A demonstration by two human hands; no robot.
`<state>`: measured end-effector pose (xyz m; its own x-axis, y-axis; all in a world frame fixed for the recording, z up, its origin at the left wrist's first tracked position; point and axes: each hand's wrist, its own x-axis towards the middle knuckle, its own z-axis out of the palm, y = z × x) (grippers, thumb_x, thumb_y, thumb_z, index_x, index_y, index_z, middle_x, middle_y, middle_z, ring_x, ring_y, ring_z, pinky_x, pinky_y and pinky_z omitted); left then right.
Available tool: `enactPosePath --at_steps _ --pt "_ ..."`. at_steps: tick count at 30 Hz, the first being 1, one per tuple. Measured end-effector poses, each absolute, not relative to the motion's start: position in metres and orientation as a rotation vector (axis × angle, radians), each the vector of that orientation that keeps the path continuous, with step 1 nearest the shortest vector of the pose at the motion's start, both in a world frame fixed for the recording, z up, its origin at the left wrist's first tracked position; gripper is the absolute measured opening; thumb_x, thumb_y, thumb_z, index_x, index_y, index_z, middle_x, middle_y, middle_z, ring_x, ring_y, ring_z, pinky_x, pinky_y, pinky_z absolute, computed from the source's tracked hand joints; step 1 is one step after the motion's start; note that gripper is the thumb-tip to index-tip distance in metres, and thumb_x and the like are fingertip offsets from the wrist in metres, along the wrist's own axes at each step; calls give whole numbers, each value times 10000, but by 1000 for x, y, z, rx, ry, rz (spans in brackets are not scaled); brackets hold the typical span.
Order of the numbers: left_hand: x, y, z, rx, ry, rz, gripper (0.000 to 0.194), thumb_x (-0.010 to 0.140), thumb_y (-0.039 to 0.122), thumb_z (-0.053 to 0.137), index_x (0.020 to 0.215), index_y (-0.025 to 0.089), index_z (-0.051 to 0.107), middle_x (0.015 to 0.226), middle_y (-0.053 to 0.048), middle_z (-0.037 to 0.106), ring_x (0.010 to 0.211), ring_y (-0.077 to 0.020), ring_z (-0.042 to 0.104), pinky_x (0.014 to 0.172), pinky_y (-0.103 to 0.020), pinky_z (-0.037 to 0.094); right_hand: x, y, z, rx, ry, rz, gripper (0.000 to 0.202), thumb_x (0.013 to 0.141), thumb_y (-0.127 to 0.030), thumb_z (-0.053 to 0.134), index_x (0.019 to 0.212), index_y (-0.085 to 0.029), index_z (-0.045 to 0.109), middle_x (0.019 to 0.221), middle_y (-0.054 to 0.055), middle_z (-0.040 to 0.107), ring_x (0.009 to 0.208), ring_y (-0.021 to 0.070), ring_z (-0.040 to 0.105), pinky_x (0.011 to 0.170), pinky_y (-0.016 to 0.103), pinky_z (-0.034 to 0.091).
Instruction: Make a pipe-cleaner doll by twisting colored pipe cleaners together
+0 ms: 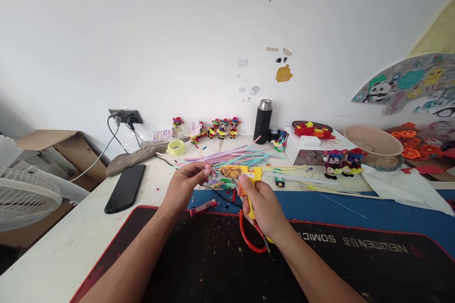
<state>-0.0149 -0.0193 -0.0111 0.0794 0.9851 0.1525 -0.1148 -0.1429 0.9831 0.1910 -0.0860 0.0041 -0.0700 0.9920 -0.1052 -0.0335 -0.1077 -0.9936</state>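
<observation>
My right hand (261, 201) is wrapped round the handle of a yellow glue gun (251, 173), whose nozzle points left. Between the thumb and fingers of my left hand (186, 184) is a small pink piece (209, 168), right at the nozzle tip. Red-handled scissors (249, 241) hang or lie just below my right hand; how they are supported is hidden. Pastel pipe cleaners (234, 155) lie spread behind both hands. Short coloured scraps (222, 183) and a pink lighter (203, 207) are on the work surface below the gun.
A phone (125, 188) and a fan (28, 194) are at the left. Yellow tape (176, 147), a black bottle (263, 122) and small figures (223, 129) stand near the wall. At the right are a white box (293, 149), more figures (343, 163) and a bowl (373, 141).
</observation>
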Motion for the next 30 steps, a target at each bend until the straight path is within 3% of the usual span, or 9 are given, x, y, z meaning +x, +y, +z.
enactPosePath --at_steps 19,30 --pt "-13 -18 -12 1181 986 1378 296 659 397 913 819 174 802 745 -37 712 632 -126 566 565 -234 419 188 -86 -2 -1234 -1154 1392 610 851 -792 559 639 -222 505 366 -66 377 280 99 367 337 238 281" --pt "-14 -17 -11 1159 967 1386 281 663 383 913 815 175 801 776 -46 726 631 -123 572 570 -233 427 191 -86 -2 -1220 -1173 1387 602 884 -783 527 715 -204 533 400 -62 444 300 96 388 353 225 305"
